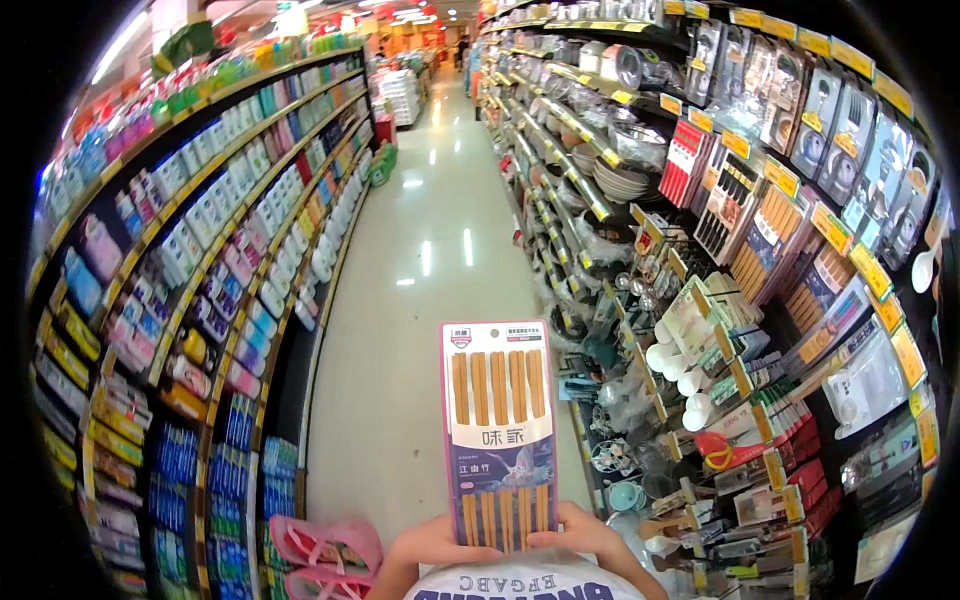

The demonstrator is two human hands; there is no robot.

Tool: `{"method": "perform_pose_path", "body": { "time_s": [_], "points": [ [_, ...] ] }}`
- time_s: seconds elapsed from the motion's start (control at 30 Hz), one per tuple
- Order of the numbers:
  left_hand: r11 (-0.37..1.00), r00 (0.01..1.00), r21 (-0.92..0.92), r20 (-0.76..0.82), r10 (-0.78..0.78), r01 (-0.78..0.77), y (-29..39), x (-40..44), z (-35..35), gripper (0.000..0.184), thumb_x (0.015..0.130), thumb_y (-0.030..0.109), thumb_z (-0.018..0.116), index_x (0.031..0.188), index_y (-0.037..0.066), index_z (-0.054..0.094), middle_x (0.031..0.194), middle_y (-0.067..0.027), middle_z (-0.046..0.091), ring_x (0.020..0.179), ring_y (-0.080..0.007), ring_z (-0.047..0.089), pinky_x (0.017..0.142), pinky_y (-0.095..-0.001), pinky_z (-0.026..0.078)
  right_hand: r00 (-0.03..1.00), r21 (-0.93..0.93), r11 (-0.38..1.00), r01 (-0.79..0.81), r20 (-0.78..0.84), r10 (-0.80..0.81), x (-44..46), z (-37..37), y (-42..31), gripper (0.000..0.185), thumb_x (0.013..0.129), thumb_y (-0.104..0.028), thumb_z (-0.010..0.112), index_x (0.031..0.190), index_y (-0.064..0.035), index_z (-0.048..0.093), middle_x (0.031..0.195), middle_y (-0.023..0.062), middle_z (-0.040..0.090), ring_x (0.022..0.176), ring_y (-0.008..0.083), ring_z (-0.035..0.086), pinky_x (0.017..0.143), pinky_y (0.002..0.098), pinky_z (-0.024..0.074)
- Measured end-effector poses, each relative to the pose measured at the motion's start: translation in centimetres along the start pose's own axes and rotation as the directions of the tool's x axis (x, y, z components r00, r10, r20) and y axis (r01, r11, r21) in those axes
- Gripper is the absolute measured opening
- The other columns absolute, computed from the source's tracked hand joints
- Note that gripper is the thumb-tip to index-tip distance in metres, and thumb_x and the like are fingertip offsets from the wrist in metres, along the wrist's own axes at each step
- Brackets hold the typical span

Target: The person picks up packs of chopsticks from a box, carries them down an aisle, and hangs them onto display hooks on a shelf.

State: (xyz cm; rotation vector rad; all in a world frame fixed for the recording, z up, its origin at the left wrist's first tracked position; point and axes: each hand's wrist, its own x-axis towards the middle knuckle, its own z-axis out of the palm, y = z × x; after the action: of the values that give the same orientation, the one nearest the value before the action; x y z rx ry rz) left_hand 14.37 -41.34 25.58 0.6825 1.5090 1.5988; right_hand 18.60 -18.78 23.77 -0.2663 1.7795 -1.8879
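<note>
A supermarket aisle's glossy floor (395,300) runs toward the top of the frame. At lower centre, a pack of chopsticks (500,436) seems to be under inspection; the next move likely calls for keeping it steady. Left hand (438,543) and right hand (585,535) both grasp its lower edges (thumbs in front, fingers hidden).

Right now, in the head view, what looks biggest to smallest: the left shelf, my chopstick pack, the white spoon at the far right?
1. Left shelf
2. Chopstick pack, held close to the camera
3. White spoon
</note>
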Motion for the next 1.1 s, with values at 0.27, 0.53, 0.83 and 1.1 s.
{"method": "perform_pose_path", "body": {
  "time_s": [0.27, 0.53, 0.83, 1.1],
  "points": [
    [0.996, 0.975, 0.076, 0.214, -0.057, 0.041, 3.0, 3.4, -10.0, 0.049, 0.073, 0.011, 0.065, 0.116, -0.001, 0.043, 0.111, -0.0109, 0.051, 0.102, -0.0162, 0.047, 0.088, -0.0293, 0.037, 0.988, 0.089, 0.995, -0.050, -0.142, 0.062, 6.6, 0.1, -2.2, 0.032, 0.078, -0.018, 0.061, 0.101, 0.0027, 0.054, 0.088, 0.0061, 0.059, 0.078, 0.0115, 0.053, 0.071, 0.0253, 0.0437],
    [0.994, 0.976, 0.092, 0.207, -0.069, 0.051, 4.4, 4.9, -17.5, 0.048, 0.074, 0.012, 0.063, 0.116, 0.000, 0.043, 0.111, -0.0083, 0.050, 0.101, -0.0147, 0.046, 0.086, -0.0291, 0.038, 0.976, 0.070, 0.996, 0.060, -0.213, -0.044, 14.6, -0.3, -1.7, 0.032, 0.078, -0.019, 0.060, 0.102, 0.0025, 0.055, 0.092, 0.0090, 0.060, 0.084, 0.0132, 0.054, 0.076, 0.0260, 0.0426],
    [0.985, 0.932, 0.022, 0.319, -0.169, 0.171, 4.4, 10.3, -19.9, 0.051, 0.071, 0.007, 0.067, 0.115, 0.000, 0.044, 0.109, -0.0095, 0.053, 0.099, -0.0141, 0.049, 0.085, -0.0290, 0.039, 0.953, 0.236, 0.972, 0.018, -0.298, 0.055, 15.2, -2.3, -1.6, 0.032, 0.079, -0.018, 0.058, 0.104, 0.0016, 0.054, 0.094, 0.0078, 0.059, 0.083, 0.0126, 0.053, 0.074, 0.0259, 0.0429],
    [0.978, 0.831, 0.145, 0.517, -0.204, 0.150, 5.3, 20.1, -18.2, 0.047, 0.072, 0.010, 0.066, 0.113, 0.000, 0.046, 0.107, -0.0093, 0.054, 0.097, -0.0141, 0.049, 0.083, -0.0285, 0.040, 0.888, 0.349, 0.929, 0.119, -0.456, 0.057, 12.5, -7.3, 0.1, 0.035, 0.079, -0.018, 0.059, 0.107, 0.0017, 0.052, 0.099, 0.0076, 0.057, 0.089, 0.0135, 0.052, 0.079, 0.0259, 0.0410]
  ]
}}
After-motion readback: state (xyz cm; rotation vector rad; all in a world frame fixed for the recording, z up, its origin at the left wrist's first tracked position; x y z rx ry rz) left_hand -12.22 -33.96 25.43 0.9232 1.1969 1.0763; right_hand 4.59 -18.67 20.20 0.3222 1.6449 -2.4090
